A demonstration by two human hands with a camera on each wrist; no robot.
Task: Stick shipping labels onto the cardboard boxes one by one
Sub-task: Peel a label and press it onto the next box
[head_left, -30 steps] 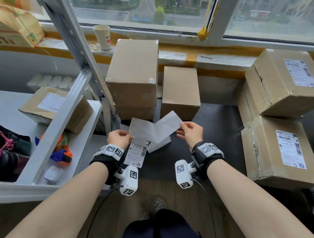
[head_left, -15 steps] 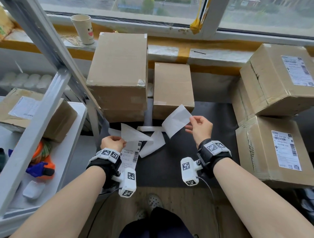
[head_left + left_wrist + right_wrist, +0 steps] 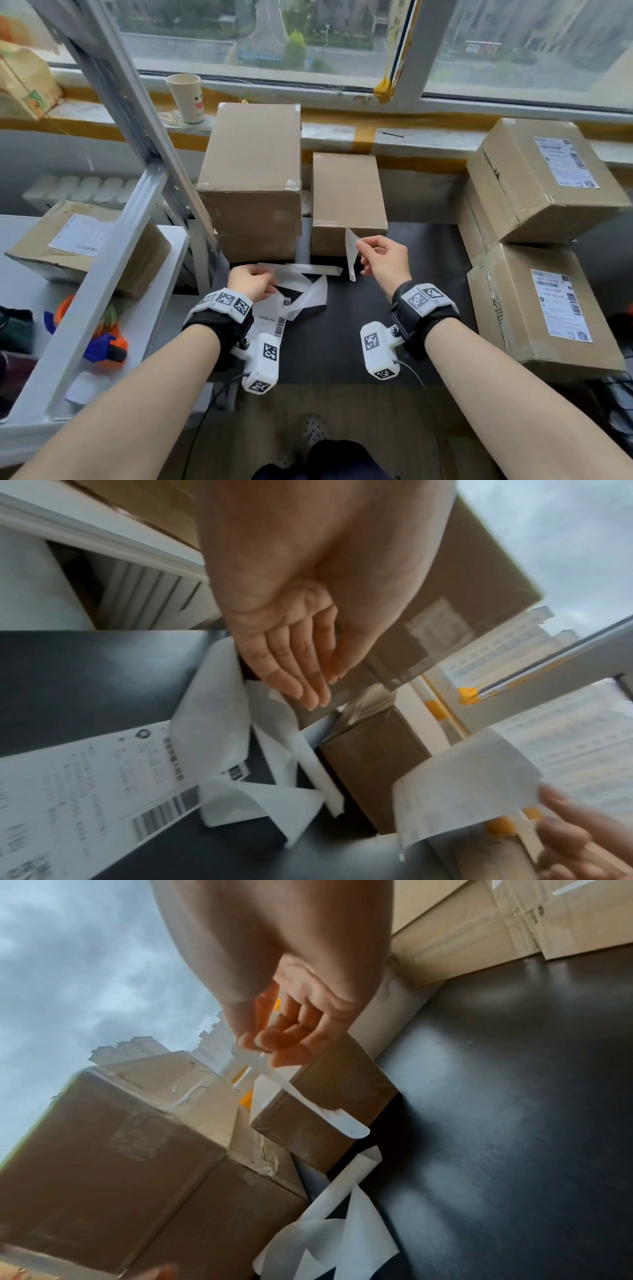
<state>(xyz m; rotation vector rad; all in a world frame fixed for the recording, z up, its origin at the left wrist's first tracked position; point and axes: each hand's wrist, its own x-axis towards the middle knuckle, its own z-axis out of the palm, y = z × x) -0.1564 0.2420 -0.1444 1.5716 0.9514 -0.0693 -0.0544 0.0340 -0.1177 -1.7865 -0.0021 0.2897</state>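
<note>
Head view shows the right hand (image 3: 383,257) pinching a peeled label (image 3: 351,251) by one edge, near the small bare box (image 3: 346,198). Left hand (image 3: 251,281), fingers straight, rests on the backing strip (image 3: 308,294). Dangling edge-on, the label could curl and stick to itself or land crooked.

boxes (image 3: 346,192): matt brown cardboard | label (image 3: 351,251): thin white paper | tabletop (image 3: 342,342): smooth dark, faint sheen

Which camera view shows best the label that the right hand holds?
The left wrist view: the label faces the camera, its faint print showing. The head view shows it nearly edge-on, pinched by the right hand. The right wrist view shows a thin strip.
</note>
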